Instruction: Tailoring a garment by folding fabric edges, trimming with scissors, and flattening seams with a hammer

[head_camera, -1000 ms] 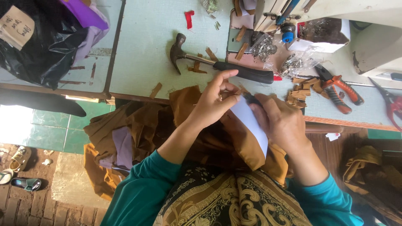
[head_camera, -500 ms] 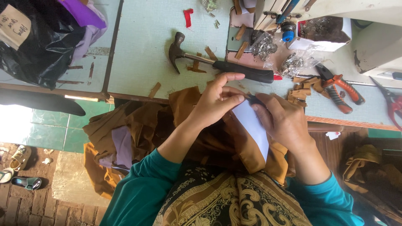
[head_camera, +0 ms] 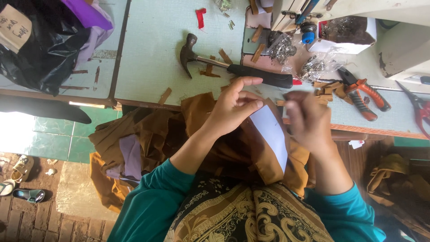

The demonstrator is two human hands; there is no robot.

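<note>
My left hand (head_camera: 233,107) pinches the top edge of a brown fabric piece (head_camera: 268,166) with a white lining patch (head_camera: 271,134), held over my lap at the table's front edge. My right hand (head_camera: 309,118) is blurred, just right of the patch, with its fingers curled near the fabric's upper right corner; I cannot tell whether it grips anything. More brown cloth (head_camera: 134,148) hangs in a heap to the left of my arms.
A hammer (head_camera: 233,67) lies on the pale green table (head_camera: 152,49) just beyond my hands. Orange-handled pliers (head_camera: 365,94), scissors (head_camera: 419,107), bags of metal fittings (head_camera: 313,67), brown offcuts and a black plastic bag (head_camera: 40,49) lie around.
My right hand has lifted slightly off the fabric and shifted right, now motion-blurred. My left hand keeps its pinch on the fabric's top edge.
</note>
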